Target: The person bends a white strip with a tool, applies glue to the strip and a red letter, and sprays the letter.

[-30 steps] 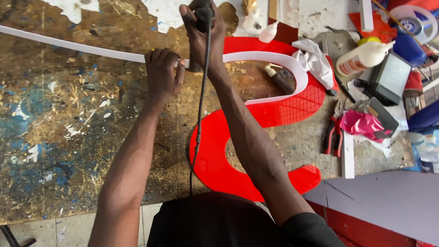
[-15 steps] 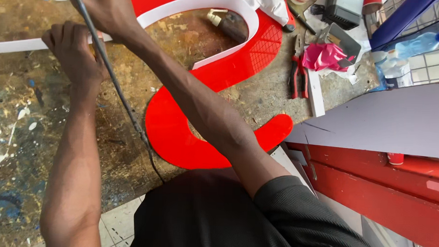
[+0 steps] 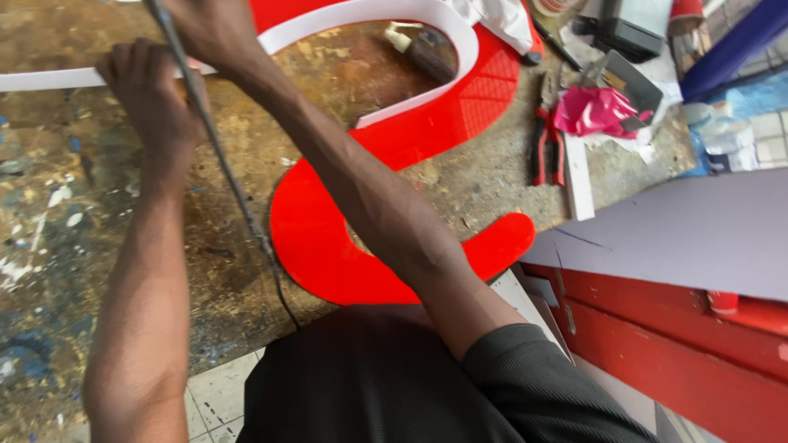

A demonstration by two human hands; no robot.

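A large red S-shaped plastic letter [image 3: 358, 246] lies flat on a paint-stained wooden bench [image 3: 44, 235]. A white plastic strip [image 3: 380, 7] stands on edge and bends along the letter's upper curve, then runs straight off to the left. My left hand [image 3: 145, 86] is closed on the straight part of the strip. My right hand [image 3: 200, 14] is at the top edge, gripping a corded tool whose body is cut off by the frame. Its black cord [image 3: 229, 185] runs down across my left wrist to the bench edge.
Red-handled pliers [image 3: 545, 148], a pink cloth [image 3: 599, 111] and a white stick [image 3: 577, 180] lie right of the letter. A dark tube [image 3: 422, 48] lies inside the upper curve. A grey sheet [image 3: 699, 232] rests over red panels [image 3: 668, 362] at the right.
The view has swung right and closer, so both hands now sit at the top left. The tool's black body has left the frame. Both hands keep their grip.
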